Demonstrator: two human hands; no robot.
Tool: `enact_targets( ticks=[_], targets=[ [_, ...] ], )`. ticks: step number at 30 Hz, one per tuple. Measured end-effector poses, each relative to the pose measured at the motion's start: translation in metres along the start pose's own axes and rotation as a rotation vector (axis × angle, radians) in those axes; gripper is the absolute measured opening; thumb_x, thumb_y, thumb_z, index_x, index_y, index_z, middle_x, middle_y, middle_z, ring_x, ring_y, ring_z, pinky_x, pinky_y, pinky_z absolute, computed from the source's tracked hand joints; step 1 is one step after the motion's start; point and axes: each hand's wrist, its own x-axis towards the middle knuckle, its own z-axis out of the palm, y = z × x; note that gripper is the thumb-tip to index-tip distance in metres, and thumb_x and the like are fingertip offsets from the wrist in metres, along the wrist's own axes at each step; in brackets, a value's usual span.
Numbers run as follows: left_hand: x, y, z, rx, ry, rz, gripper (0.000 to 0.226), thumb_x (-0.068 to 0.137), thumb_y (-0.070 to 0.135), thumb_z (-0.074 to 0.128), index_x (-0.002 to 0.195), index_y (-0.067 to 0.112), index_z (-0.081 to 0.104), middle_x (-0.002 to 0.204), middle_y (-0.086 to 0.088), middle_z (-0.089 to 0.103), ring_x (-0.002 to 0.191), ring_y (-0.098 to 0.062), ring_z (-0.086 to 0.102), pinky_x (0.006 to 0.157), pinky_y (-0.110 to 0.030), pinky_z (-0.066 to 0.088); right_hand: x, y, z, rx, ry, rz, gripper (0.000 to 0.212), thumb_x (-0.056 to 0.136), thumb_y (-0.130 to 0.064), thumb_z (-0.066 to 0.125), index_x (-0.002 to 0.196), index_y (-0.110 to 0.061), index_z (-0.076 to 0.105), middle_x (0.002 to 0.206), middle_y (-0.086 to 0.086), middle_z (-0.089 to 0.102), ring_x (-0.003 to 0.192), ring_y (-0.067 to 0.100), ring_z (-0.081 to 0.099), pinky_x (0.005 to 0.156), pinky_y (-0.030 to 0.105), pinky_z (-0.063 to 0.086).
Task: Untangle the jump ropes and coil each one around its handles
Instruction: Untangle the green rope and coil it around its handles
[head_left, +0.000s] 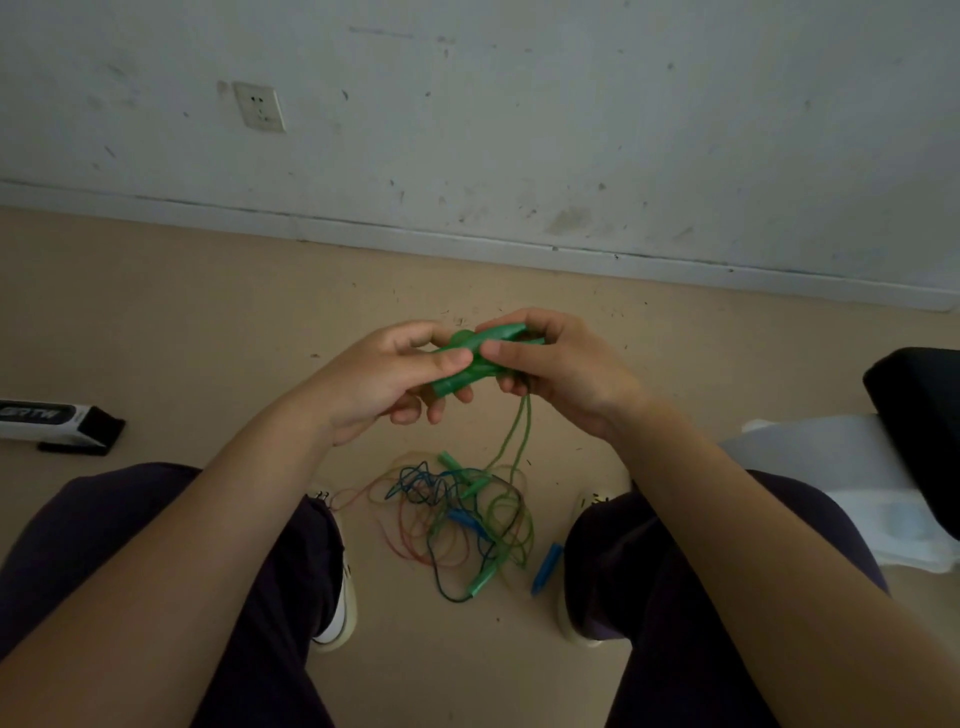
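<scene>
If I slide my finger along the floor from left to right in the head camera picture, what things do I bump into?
Black-and-white box → tangled pile of jump ropes → loose blue handle → white plastic bag → black object at the right edge.

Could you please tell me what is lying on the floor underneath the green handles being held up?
Below the green handles, gripped by the left hand and right hand, a tangled pile of ropes lies on the floor: green, blue and red cords, plus loose green and blue handles. The overlapping cords hide which belongs to which.
</scene>
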Motion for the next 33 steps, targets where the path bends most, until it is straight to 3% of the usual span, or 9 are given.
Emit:
enact_targets(
  ticks=[5, 10, 14, 22, 27, 29, 31, 33],
  targets=[
    [0.0033, -0.0047, 0.0078, -0.001, 0.024, -0.032, 0.015, 0.102, 0.027, 0.052, 0.106, 0.016, 0.061, 0.083, -0.008, 0.066, 0.057, -0.011, 0.053, 0.042, -0.019, 0.031, 0.0027, 0.0041, 0.0003, -0.012, 0.033, -0.014, 0.021, 0.088, -0.002, 0.066, 0.108, 0.006, 0.065, 0.078, 0.012, 0.064, 0.056, 0.014, 0.053, 0.052, 0.021, 0.044],
    [0.0068, -0.007, 0.0099, 0.001, 0.071, -0.041, 0.017, 0.103, 0.027, 0.049, 0.114, 0.015, 0.052, 0.089, -0.012, 0.064, 0.06, -0.012, 0.052, 0.044, -0.024, 0.03, -0.0009, 0.0056, 0.0047, -0.023, -0.1, 0.006, 0.023, 0.096, -0.012, 0.058, 0.108, 0.007, 0.063, 0.085, 0.019, 0.062, 0.07, 0.02, 0.056, 0.063, 0.026, 0.045],
    [0.0058, -0.0061, 0.0083, 0.008, 0.05, -0.003, 0.03, 0.102, 0.032, 0.05, 0.132, 0.034, 0.051, 0.087, -0.01, 0.063, 0.062, -0.013, 0.053, 0.046, -0.024, 0.03, -0.0023, 0.0026, 0.0071, -0.044, -0.119, 0.008, 0.024, 0.1, -0.019, 0.052, 0.107, 0.002, 0.061, 0.085, 0.019, 0.06, 0.071, 0.022, 0.057, 0.063, 0.028, 0.047],
    [0.006, -0.0059, 0.0082, -0.023, 0.065, 0.077, 0.026, 0.104, 0.023, 0.047, 0.125, 0.034, 0.059, 0.083, -0.01, 0.064, 0.056, -0.012, 0.049, 0.043, -0.022, 0.029, -0.002, 0.0024, 0.0069, -0.106, -0.017, -0.031, 0.034, 0.101, -0.034, 0.049, 0.108, -0.001, 0.058, 0.081, 0.011, 0.061, 0.061, 0.023, 0.056, 0.056, 0.03, 0.045],
    [0.0063, -0.004, 0.009, -0.03, 0.076, 0.085, 0.026, 0.104, 0.021, 0.043, 0.116, 0.039, 0.057, 0.072, -0.003, 0.062, 0.053, -0.013, 0.044, 0.043, -0.023, 0.026, -0.0017, 0.0027, 0.0066, -0.121, 0.043, -0.135, 0.027, 0.103, -0.027, 0.047, 0.103, -0.003, 0.061, 0.078, 0.01, 0.061, 0.056, 0.022, 0.054, 0.048, 0.027, 0.042],
    [0.0061, -0.0054, 0.0092, 0.001, 0.071, 0.077, 0.017, 0.103, 0.031, 0.049, 0.117, 0.036, 0.055, 0.074, -0.004, 0.061, 0.054, -0.013, 0.044, 0.044, -0.023, 0.027, -0.0012, 0.004, 0.0067, -0.16, 0.055, -0.164, 0.025, 0.103, -0.025, 0.049, 0.103, -0.003, 0.061, 0.077, 0.01, 0.061, 0.053, 0.02, 0.051, 0.045, 0.025, 0.04],
    [0.0052, -0.0066, 0.0091, 0.035, 0.059, 0.061, 0.026, 0.096, 0.043, 0.056, 0.117, 0.028, 0.056, 0.078, -0.005, 0.061, 0.054, -0.011, 0.045, 0.044, -0.022, 0.029, -0.001, 0.0048, 0.007, -0.189, 0.061, -0.167, 0.025, 0.103, -0.025, 0.049, 0.103, -0.003, 0.061, 0.076, 0.011, 0.06, 0.052, 0.019, 0.049, 0.045, 0.025, 0.038],
    [0.0052, -0.0077, 0.0098, 0.039, 0.068, 0.063, 0.024, 0.096, 0.038, 0.057, 0.109, 0.019, 0.059, 0.079, -0.006, 0.06, 0.053, -0.01, 0.044, 0.044, -0.02, 0.03, -0.0006, 0.0055, 0.0075, -0.214, 0.065, -0.163, 0.026, 0.103, -0.027, 0.049, 0.102, -0.003, 0.06, 0.076, 0.01, 0.061, 0.052, 0.019, 0.049, 0.045, 0.024, 0.038]
  ],
)
